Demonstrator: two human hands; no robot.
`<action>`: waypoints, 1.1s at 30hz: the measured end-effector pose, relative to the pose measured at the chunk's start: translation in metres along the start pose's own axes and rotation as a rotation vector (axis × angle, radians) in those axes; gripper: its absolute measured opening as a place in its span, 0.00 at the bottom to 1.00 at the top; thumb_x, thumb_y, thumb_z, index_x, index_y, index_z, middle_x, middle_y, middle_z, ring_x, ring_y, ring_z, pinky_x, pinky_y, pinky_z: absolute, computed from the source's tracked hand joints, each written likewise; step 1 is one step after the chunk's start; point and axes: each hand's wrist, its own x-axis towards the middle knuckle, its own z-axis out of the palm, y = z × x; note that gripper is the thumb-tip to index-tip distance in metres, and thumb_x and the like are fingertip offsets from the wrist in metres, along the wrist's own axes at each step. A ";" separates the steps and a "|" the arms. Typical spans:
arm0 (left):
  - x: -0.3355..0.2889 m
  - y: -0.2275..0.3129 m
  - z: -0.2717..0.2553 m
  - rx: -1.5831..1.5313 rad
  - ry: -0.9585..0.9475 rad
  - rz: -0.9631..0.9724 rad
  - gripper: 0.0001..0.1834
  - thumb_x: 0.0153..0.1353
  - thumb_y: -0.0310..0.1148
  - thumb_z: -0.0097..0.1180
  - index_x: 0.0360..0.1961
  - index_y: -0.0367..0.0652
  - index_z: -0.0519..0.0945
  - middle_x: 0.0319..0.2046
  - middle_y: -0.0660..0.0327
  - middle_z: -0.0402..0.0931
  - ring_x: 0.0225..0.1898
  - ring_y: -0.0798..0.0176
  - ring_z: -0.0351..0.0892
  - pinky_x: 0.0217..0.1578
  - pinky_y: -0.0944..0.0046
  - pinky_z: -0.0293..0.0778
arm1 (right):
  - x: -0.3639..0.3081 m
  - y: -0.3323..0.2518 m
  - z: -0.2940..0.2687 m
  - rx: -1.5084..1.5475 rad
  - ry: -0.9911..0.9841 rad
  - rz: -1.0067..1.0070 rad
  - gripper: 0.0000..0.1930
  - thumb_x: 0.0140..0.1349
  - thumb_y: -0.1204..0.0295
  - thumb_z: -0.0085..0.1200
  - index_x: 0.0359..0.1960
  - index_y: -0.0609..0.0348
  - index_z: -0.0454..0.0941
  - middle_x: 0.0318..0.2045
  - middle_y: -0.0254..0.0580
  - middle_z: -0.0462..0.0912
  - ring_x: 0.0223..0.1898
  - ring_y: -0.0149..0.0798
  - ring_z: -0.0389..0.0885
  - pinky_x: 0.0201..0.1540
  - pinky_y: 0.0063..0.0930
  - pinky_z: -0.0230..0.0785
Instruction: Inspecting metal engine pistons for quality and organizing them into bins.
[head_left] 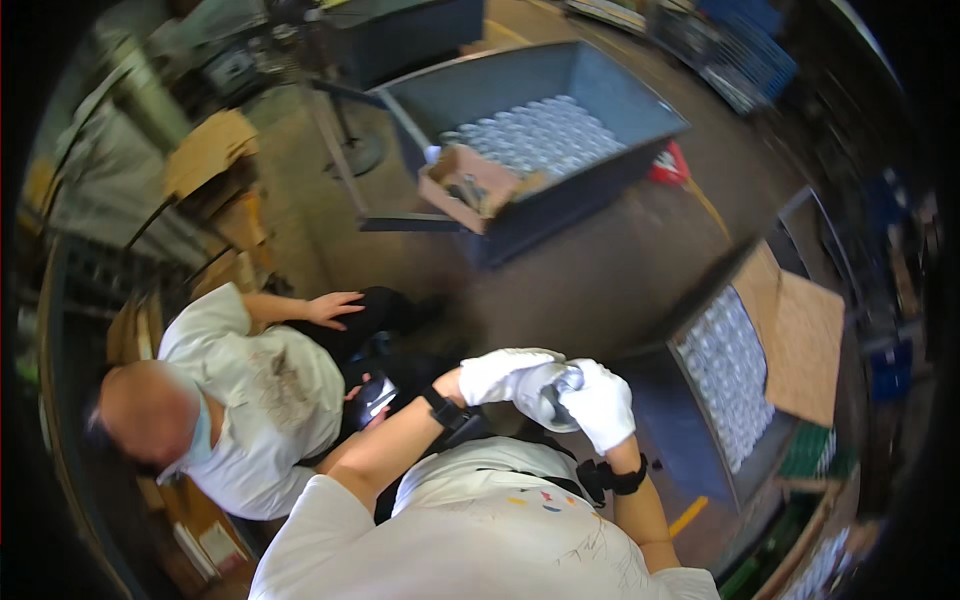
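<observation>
A rounded, shiny silver metal part [540,393] with a dark opening is held up in front of my body. My left hand [503,374], in a white glove, is closed around its left side. On the other side my right hand [602,408], also gloved in white, has its fingers bent in at the opening and pressed against the part. Blur hides whether the right fingers hold anything smaller.
A person [265,375] sits close on my left, holding a phone [377,397]. Ahead stands a grey metal bin [560,215] of shiny parts, with a cardboard box [475,185] at its near corner. Another bin [665,430] with cardboard [808,350] is at my right.
</observation>
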 end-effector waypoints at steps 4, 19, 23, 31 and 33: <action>0.002 0.018 -0.003 -0.029 -0.035 -0.164 0.27 0.71 0.40 0.47 0.65 0.36 0.66 0.62 0.53 0.68 0.62 0.56 0.69 0.62 0.56 0.66 | -0.007 0.003 0.012 0.053 0.025 0.176 0.13 0.48 0.66 0.58 0.37 0.55 0.81 0.31 0.51 0.83 0.34 0.55 0.82 0.39 0.41 0.75; -0.170 -0.054 -0.108 -0.061 0.468 0.016 0.27 0.69 0.51 0.44 0.61 0.45 0.71 0.49 0.56 0.78 0.43 0.57 0.79 0.39 0.59 0.77 | -0.026 0.156 0.092 -0.061 -0.076 0.332 0.08 0.47 0.72 0.61 0.27 0.63 0.79 0.22 0.52 0.81 0.25 0.45 0.82 0.32 0.37 0.72; -0.228 -0.107 -0.162 -0.699 0.122 0.087 0.35 0.72 0.53 0.36 0.69 0.38 0.58 0.60 0.46 0.70 0.60 0.45 0.71 0.59 0.51 0.68 | -0.015 0.208 0.122 0.053 -0.195 0.327 0.10 0.49 0.70 0.61 0.28 0.65 0.79 0.23 0.54 0.82 0.25 0.48 0.82 0.33 0.35 0.73; -0.329 -0.131 -0.134 -0.463 0.704 -0.338 0.28 0.69 0.49 0.45 0.58 0.35 0.71 0.54 0.42 0.74 0.51 0.47 0.78 0.51 0.51 0.74 | -0.010 0.226 0.133 -0.088 -0.288 0.384 0.09 0.47 0.73 0.59 0.29 0.66 0.79 0.25 0.54 0.82 0.27 0.49 0.82 0.33 0.37 0.73; -0.323 -0.147 -0.132 -0.469 0.677 -0.377 0.29 0.68 0.50 0.48 0.58 0.35 0.71 0.55 0.42 0.74 0.53 0.45 0.77 0.52 0.50 0.75 | -0.011 0.234 0.137 -0.102 -0.280 0.404 0.09 0.46 0.74 0.59 0.30 0.66 0.80 0.25 0.54 0.83 0.27 0.49 0.82 0.33 0.37 0.73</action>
